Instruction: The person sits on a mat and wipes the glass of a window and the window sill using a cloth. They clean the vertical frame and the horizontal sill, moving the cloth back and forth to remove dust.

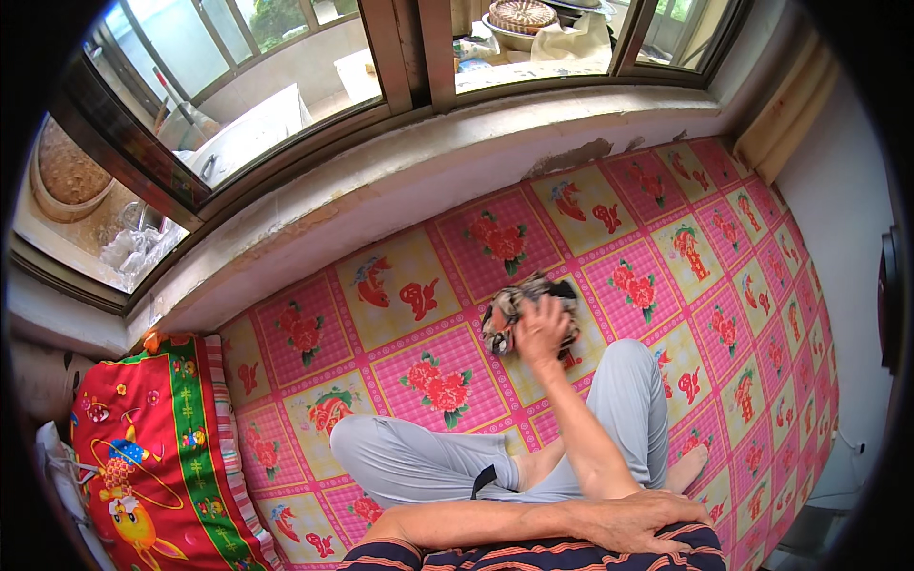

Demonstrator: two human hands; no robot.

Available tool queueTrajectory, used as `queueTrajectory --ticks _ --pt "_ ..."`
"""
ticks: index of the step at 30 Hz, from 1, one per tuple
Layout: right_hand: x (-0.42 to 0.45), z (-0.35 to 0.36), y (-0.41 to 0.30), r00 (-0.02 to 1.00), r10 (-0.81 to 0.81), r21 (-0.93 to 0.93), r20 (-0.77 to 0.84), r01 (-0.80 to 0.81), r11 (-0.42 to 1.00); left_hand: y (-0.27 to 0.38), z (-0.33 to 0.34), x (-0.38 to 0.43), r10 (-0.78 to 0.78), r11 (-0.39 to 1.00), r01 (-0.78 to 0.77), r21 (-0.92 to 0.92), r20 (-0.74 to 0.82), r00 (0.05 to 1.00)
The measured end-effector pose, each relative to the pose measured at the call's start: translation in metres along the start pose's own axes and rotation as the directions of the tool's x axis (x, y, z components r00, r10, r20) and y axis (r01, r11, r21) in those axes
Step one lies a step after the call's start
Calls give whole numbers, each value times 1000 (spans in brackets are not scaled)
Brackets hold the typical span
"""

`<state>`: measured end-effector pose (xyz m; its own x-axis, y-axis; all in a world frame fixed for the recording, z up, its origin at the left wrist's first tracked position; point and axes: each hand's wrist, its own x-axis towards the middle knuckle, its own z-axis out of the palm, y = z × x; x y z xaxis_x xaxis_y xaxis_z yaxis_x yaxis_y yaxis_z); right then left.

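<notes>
My right hand (546, 328) presses on a crumpled patterned cloth (502, 321) in black, grey, beige and orange, fingers spread over its top. The hand is slightly blurred. The cloth lies on a pink and yellow checked bed covering (443, 385) printed with red flowers and fish. Across my body, my left hand (639, 519) rests on my right upper arm near the striped sleeve and holds nothing.
My bent legs in grey trousers (421, 460) are on the covering. A red and green pillow (132, 450) with cartoon animals lies at the left. Beyond the covering runs a worn window sill (457, 135) under metal-framed windows. A tan curtain (789, 107) hangs at the far right corner.
</notes>
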<state>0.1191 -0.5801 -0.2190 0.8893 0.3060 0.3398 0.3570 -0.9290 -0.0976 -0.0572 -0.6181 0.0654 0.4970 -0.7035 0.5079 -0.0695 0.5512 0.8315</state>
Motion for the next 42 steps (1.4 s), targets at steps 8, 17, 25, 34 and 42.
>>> queueTrajectory --ticks 8,17,25,34,42 --pt "-81 -13 -122 786 -618 585 -14 508 632 -12 -1 -5 -110 953 146 -267 144 983" --pt "9 -6 19 998 69 143 -14 -66 987 12 -25 10 -78 943 182 -280 347 935" --pt "-30 -7 -92 909 -410 390 75 352 851 10 -21 11 -74 966 131 -222 248 966" --pt "-8 -16 -6 996 -66 180 53 56 982 3 -26 -5 43 886 94 -454 282 958" --pt "23 9 -32 980 -200 203 21 192 960 21 -36 3 -21 979 56 -195 179 984"
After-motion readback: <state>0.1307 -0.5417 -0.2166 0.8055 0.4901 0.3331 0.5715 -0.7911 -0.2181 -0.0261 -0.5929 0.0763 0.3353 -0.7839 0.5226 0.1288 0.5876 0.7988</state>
